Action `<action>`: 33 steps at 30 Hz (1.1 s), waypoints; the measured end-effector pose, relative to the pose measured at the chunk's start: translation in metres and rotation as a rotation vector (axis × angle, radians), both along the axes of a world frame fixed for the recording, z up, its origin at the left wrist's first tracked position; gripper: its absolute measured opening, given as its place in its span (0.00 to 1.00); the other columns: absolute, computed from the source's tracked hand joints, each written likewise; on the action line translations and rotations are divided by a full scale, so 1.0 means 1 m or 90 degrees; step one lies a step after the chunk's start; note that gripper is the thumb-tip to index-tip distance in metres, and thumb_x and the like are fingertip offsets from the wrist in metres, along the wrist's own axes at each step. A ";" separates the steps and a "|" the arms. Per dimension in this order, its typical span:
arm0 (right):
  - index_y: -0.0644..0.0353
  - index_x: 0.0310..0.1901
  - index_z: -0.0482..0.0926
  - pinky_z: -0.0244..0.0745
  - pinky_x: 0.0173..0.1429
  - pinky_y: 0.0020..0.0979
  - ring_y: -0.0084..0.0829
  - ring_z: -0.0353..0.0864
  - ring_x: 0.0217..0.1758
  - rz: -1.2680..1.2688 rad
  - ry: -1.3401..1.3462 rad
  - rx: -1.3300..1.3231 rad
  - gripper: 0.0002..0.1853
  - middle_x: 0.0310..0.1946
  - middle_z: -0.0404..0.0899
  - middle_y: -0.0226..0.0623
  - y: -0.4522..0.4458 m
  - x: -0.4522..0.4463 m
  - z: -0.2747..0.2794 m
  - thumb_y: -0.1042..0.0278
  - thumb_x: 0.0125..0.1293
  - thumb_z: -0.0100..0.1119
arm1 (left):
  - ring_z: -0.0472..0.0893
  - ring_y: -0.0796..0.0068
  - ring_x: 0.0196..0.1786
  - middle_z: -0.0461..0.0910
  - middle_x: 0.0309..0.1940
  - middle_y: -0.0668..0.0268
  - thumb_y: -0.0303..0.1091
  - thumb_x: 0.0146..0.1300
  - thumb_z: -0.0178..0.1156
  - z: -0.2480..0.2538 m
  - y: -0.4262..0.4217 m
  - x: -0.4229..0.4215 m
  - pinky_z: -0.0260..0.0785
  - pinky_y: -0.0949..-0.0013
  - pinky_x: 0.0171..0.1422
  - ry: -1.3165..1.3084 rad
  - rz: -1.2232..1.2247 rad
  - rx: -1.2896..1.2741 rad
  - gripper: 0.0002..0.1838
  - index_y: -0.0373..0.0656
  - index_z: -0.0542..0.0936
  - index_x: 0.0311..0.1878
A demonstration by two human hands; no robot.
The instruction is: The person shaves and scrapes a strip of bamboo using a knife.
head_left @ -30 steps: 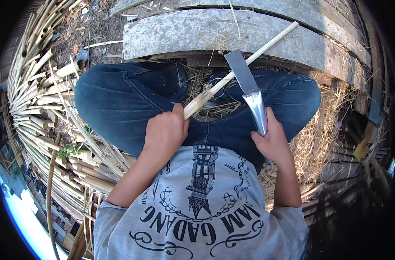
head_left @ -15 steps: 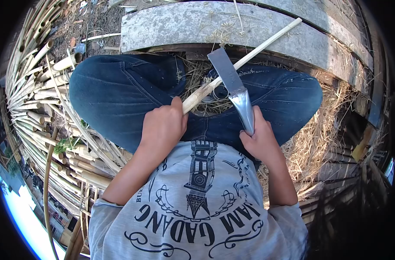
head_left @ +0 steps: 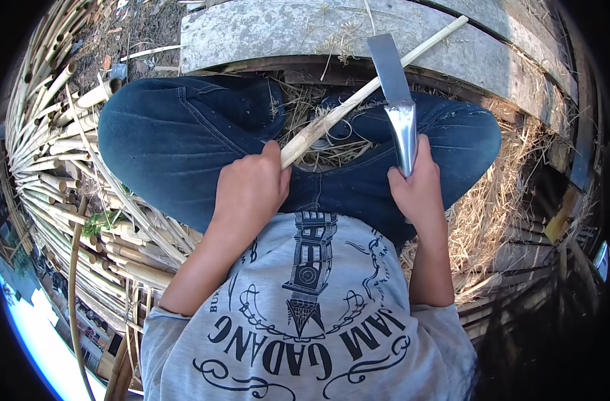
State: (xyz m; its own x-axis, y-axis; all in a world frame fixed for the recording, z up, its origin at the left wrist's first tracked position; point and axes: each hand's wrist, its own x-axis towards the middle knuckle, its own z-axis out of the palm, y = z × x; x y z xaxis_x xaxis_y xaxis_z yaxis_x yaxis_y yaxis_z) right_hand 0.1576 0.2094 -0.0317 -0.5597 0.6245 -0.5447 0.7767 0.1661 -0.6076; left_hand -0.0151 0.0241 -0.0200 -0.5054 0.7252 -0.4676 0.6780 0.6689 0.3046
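Left hand: on my feed the left hand (head_left: 251,184) is clenched round the near end of the stick (head_left: 351,101), thumb along the top.
Right hand: the right hand (head_left: 417,190) grasps the knife (head_left: 390,70) by its shiny metal handle (head_left: 403,130), thumb and finger up near the blade; the far end of the grip is hidden from me.
Stick: it slants from the left fist, over the gap between the legs, out to a far tip above the boards (head_left: 251,33). I cannot tell whether the tip rests on them.
Blade: broad, flat and square-ended, it crosses over the stick in my view; whether the two touch, I can't make out.
Stick's handling: I'd judge it light and fairly stiff, with a little spring toward the thinner far part. The near part looks rough and fibrous, so it should grip well but could splinter.
Stick's hold: I'd favour the thick near end, where the left fist is, well apart from the edge.
Knife's handling: I'd expect it heavier than the stick, rigid, and its smooth handle slippery if damp; a wrap low on that handle, fingers clear of the blade, seems best.
Lap: crossed legs in jeans (head_left: 164,147) frame the work.
Surroundings: poles (head_left: 141,271) crowd the left; straw (head_left: 482,220) lies by the right knee.
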 end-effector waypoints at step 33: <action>0.64 0.50 0.67 0.74 0.43 0.37 0.50 0.82 0.33 0.038 0.071 -0.121 0.20 0.29 0.76 0.53 -0.016 0.023 -0.001 0.78 0.55 0.57 | 0.81 0.43 0.29 0.80 0.23 0.47 0.32 0.63 0.61 0.003 0.002 0.000 0.73 0.47 0.35 -0.024 0.028 -0.031 0.09 0.35 0.76 0.40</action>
